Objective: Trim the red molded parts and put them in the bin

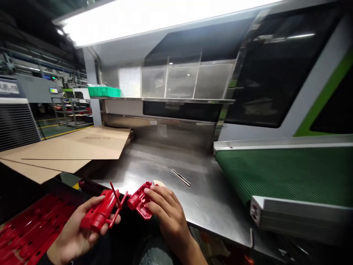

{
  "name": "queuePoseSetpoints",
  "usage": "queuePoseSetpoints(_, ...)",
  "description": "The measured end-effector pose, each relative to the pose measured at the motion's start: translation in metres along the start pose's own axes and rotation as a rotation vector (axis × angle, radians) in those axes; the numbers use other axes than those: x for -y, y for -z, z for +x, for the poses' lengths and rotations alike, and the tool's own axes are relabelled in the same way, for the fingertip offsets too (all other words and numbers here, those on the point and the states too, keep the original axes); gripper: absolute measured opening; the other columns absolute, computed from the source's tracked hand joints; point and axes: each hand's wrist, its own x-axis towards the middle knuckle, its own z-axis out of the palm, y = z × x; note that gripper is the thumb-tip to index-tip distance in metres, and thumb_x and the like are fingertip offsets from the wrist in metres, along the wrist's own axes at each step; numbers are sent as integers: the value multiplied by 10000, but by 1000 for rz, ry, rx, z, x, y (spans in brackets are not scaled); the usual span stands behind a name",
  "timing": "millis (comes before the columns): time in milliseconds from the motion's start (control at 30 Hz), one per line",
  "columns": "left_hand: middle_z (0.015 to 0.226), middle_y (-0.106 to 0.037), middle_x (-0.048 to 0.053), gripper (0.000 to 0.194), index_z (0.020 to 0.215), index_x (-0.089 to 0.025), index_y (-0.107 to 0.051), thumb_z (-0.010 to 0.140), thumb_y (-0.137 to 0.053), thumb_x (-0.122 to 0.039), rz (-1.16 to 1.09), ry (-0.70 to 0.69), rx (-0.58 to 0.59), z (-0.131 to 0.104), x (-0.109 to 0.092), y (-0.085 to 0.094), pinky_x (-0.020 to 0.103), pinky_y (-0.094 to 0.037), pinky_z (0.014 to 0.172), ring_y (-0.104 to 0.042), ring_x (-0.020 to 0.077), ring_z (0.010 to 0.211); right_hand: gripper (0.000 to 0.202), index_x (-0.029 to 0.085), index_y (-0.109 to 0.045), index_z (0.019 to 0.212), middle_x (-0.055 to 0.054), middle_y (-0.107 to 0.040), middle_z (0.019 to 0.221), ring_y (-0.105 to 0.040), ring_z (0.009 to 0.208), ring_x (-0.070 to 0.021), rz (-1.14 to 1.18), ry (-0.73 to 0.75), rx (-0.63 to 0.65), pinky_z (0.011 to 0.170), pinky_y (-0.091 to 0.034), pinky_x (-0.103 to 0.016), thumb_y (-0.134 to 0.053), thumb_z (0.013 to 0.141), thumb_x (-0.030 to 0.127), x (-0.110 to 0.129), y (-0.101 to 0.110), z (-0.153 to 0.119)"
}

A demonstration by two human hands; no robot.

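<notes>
A: While both hands sit at the near edge of the steel counter (165, 162), what's in them?

B: Left hand (75, 232) is closed round a red plastic part (97, 213), fingers curled under it, thumb on top. Right hand (165, 208) grips a second red part (139, 202), fingertips pressed on its top. The two pcs are joined by a thin red runner (118, 200) sticking up between them, just off the counter's front edge.

A: Any containers?

B: Two. Left of the counter, low down, there's a bin (59, 187) w/ dark rim, full of more red moulded parts (26, 232) like the ones held. Far back, above and left of the counter, a green tray (104, 91) sits on a shelf (162, 99); can't tell what's in it.

A: And on the counter itself?

B: A thin metal tool (179, 176), prob. tweezers or similar, lies near the middle, apart from the hands. Flat cardboard sheets (68, 149) overlap the counter's left side. A green ribbed conveyor belt (286, 173) runs along the counter's right side, w/ a grey metal end frame (298, 217).
</notes>
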Motion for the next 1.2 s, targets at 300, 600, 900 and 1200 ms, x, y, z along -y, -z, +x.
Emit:
queuePoseSetpoints(300,912,-711,303,440,999,91,-618,929,-516,-331,-58,42,-16,5,-10,22,283,-519,349,-709,295,585,336,286,-567,1113,-17,-656,1213,-576,1164,-159,-67,3,-29,991,-482,-343,-534,870,56,-14,-30,4)
queuePoseSetpoints(600,963,-701,285,443,1059,50,-633,918,-494,-347,172,-113,-33,23,-10,31,267,-505,392,-695,280,615,389,223,-527,1235,-101,-700,1096,-684,966,-216,701,-760,77,837,-552,-346,-612,870,326,-15,-41,2)
queuePoseSetpoints(900,950,-705,264,421,1118,-12,-628,925,-447,-339,218,-102,23,35,-3,29,299,-507,420,-689,298,598,492,106,-503,1248,-152,-695,1023,-693,817,-161,1280,-1111,23,739,-523,-258,-681,827,288,-4,-30,-1)
queuePoseSetpoints(1200,754,-719,261,477,1124,47,-637,942,-347,-285,280,77,-9,19,-2,34,191,-374,318,-651,243,442,478,59,-608,1184,-100,-684,897,-650,724,-122,1335,-1106,57,677,-507,-216,-722,754,231,-6,11,-13)
